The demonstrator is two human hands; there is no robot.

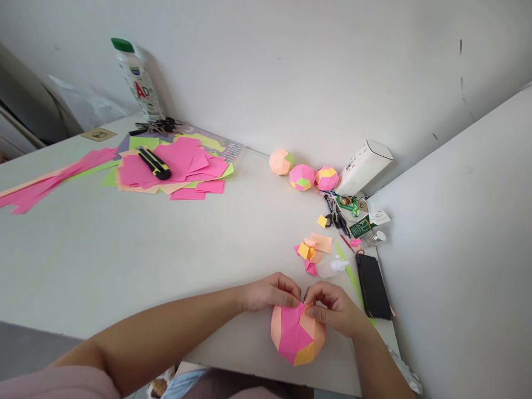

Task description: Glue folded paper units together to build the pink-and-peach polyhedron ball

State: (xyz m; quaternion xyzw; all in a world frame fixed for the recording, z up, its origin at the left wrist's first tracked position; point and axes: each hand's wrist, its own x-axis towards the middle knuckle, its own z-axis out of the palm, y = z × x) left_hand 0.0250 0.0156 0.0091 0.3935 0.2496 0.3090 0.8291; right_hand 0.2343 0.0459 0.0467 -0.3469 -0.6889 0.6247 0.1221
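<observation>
A paper ball (296, 335) of folded pink, peach and yellow-orange panels rests near the table's front edge. My left hand (272, 292) pinches its upper edge at a pink panel, thumb on top and fingers curled behind. Close beside it, my right hand (332, 306) pinches a peach panel at the same edge. A small slit shows between the panels under my fingers. Just beyond the hands lie small folded paper pieces (308, 249) in orange, peach and pink, with a clear glue bottle (330, 267) lying next to them.
Three finished-looking paper balls (301, 177) sit by the wall beside a white box (366, 166). Scissors (334, 215), a jar (372, 239) and a black case (373, 285) line the right side. Far left: paper sheets (178, 160), a cutter (154, 163), keys (160, 126), a bottle (139, 80).
</observation>
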